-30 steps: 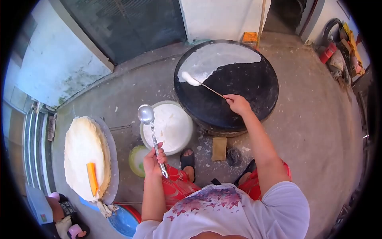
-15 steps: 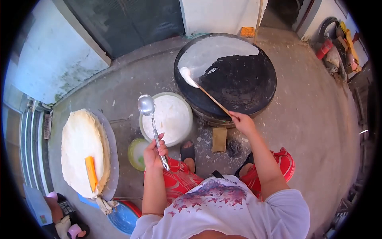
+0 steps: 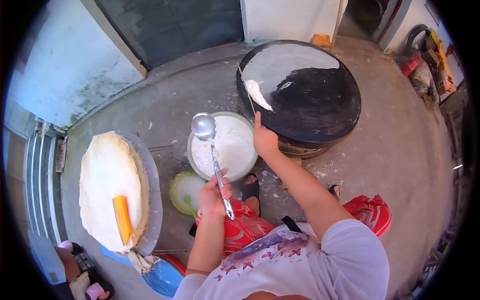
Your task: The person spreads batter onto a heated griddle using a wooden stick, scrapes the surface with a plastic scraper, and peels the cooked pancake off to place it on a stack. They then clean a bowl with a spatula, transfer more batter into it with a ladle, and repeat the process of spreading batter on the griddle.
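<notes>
My left hand [image 3: 215, 196] is wrapped round the handle of a metal ladle [image 3: 204, 127], whose bowl is raised above the near-left part of a tub of white batter [image 3: 227, 150]. In my right hand [image 3: 265, 137] is a thin wooden batter spreader [image 3: 246, 87], seen edge-on along the left rim of a round black griddle [image 3: 320, 105]. A thick white blob of batter [image 3: 257, 96] lies beside the stick. Across the griddle's far left spreads a thin pale layer of batter [image 3: 285, 57]; the near and right surface is bare black.
On the left, a tall stack of pale thin pancakes [image 3: 110, 175] on a round board carries a yellow-handled scraper [image 3: 122, 220]. A green bowl [image 3: 175, 192] stands by the tub, a blue basin [image 3: 162, 280] lower down. Another person's feet in pink-strapped sandals [image 3: 95, 290] show bottom left.
My right hand has moved left and up, swinging the spreader to the griddle's left rim, apart from most of the blob. The ladle stays in my left hand; the view has shifted slightly.
</notes>
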`<state>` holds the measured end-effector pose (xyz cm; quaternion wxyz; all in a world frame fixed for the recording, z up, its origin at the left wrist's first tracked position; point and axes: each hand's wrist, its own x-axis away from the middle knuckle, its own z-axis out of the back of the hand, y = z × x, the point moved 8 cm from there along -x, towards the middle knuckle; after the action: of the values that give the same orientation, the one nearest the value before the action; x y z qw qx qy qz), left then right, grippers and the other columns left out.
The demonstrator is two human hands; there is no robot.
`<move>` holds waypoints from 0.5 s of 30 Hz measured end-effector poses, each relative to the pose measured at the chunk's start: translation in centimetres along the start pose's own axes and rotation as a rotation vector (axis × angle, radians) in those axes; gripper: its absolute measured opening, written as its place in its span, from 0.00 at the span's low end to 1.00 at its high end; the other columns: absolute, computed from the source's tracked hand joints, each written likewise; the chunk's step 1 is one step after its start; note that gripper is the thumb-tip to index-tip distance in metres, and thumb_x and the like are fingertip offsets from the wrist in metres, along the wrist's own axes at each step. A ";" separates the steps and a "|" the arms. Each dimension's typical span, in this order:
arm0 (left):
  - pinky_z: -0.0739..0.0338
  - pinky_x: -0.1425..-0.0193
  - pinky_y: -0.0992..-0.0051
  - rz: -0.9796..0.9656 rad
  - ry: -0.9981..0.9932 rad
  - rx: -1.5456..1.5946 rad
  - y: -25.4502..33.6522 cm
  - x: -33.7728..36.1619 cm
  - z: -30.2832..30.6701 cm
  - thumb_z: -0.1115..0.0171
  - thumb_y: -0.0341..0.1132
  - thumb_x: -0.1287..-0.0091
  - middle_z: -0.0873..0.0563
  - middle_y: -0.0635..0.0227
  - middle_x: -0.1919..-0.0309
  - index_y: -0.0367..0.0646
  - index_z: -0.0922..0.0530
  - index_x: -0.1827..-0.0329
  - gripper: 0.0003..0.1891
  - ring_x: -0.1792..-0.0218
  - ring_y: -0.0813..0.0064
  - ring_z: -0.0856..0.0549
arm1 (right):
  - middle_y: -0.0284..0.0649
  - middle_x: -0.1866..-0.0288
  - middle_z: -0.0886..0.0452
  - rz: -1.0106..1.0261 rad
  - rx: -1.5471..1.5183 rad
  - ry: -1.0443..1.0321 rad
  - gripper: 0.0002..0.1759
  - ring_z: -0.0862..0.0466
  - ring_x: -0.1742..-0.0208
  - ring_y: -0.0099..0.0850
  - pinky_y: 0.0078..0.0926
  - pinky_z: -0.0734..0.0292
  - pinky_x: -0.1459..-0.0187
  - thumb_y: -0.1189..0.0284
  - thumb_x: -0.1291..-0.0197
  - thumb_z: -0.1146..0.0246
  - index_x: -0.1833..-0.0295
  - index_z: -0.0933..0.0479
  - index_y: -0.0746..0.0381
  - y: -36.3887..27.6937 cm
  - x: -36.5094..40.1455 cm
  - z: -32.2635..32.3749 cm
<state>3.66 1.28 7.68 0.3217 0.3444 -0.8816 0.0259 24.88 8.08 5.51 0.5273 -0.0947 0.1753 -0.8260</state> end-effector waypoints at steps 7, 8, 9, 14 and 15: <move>0.39 0.82 0.81 0.000 -0.005 0.021 0.3 0.5 -0.1 0.58 0.36 0.32 0.29 0.65 0.75 0.33 0.34 0.47 0.17 0.81 0.80 0.34 | 0.54 0.62 0.22 -0.203 -0.026 -0.080 0.35 0.19 0.66 0.46 0.39 0.24 0.65 0.74 0.41 0.57 0.31 0.64 0.63 0.3 1.9 -1.5; 0.39 0.82 0.81 0.007 -0.010 0.024 0.3 0.5 -0.2 0.58 0.36 0.32 0.29 0.65 0.75 0.33 0.34 0.47 0.17 0.81 0.80 0.34 | 0.55 0.61 0.23 -0.224 -0.077 -0.094 0.35 0.20 0.65 0.46 0.39 0.24 0.64 0.74 0.41 0.57 0.31 0.64 0.63 0.1 4.6 -0.5; 0.39 0.82 0.81 -0.014 -0.007 0.001 0.6 0.5 -0.3 0.58 0.36 0.32 0.29 0.65 0.75 0.33 0.34 0.47 0.16 0.81 0.80 0.34 | 0.55 0.59 0.24 -0.241 -0.127 -0.107 0.35 0.20 0.64 0.47 0.38 0.24 0.63 0.74 0.41 0.57 0.31 0.64 0.63 0.1 5.9 0.1; 0.39 0.82 0.81 -0.034 -0.012 -0.011 0.7 0.5 -0.4 0.58 0.35 0.32 0.30 0.65 0.74 0.33 0.34 0.47 0.17 0.81 0.79 0.35 | 0.55 0.63 0.23 -0.161 -0.102 -0.048 0.37 0.20 0.66 0.47 0.41 0.25 0.65 0.75 0.44 0.55 0.31 0.64 0.64 -1.0 2.0 -3.2; 0.39 0.82 0.81 -0.031 -0.007 -0.019 0.6 0.6 -0.4 0.58 0.35 0.32 0.30 0.65 0.74 0.33 0.34 0.47 0.17 0.81 0.79 0.35 | 0.53 0.66 0.22 -0.163 -0.048 0.010 0.38 0.20 0.68 0.47 0.41 0.25 0.67 0.75 0.46 0.54 0.31 0.63 0.65 -1.4 0.6 -2.6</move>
<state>3.21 1.49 8.45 0.3225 0.3552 -0.8773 0.0114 22.54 8.58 3.64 0.4547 -0.1173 0.1896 -0.8623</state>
